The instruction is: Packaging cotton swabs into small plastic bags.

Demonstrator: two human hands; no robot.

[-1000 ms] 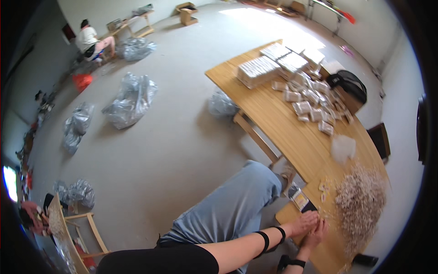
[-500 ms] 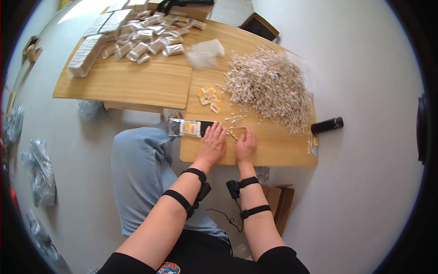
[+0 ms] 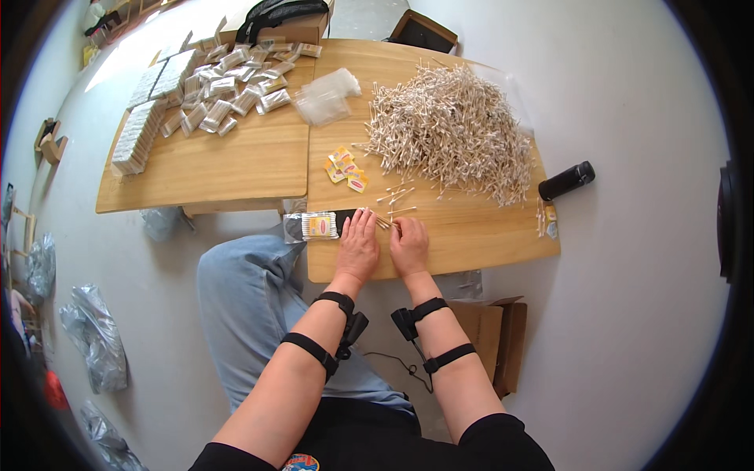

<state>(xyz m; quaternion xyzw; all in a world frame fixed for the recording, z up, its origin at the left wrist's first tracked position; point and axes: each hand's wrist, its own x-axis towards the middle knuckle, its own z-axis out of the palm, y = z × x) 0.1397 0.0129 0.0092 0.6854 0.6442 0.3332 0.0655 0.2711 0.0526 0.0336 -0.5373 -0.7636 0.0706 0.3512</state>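
Observation:
My left hand (image 3: 360, 250) lies flat near the table's front edge, fingers stretched out over the end of a black flat strip (image 3: 344, 217). On the left of that strip sits a clear pouch of cotton swabs (image 3: 320, 226) with a yellow label inside. My right hand (image 3: 409, 246) is closed, its fingertips pinching the ends of a few cotton swabs (image 3: 383, 223) that reach across to the left hand's fingers. Just beyond, several loose swabs (image 3: 397, 195) lie scattered. Small yellow label cards (image 3: 345, 166) rest farther left.
A big heap of loose swabs (image 3: 448, 129) covers the table's far right. Empty clear bags (image 3: 326, 96), filled packets (image 3: 228, 86) and white stacked packs (image 3: 140, 135) lie at far left. A black cylinder (image 3: 567, 181) stands out at the right edge. An open carton (image 3: 509, 345) sits below.
My right hand has come closer to the left hand, narrowing the gap with the swabs between them. The left hand stays flat by the strip. The whole view has shifted slightly.

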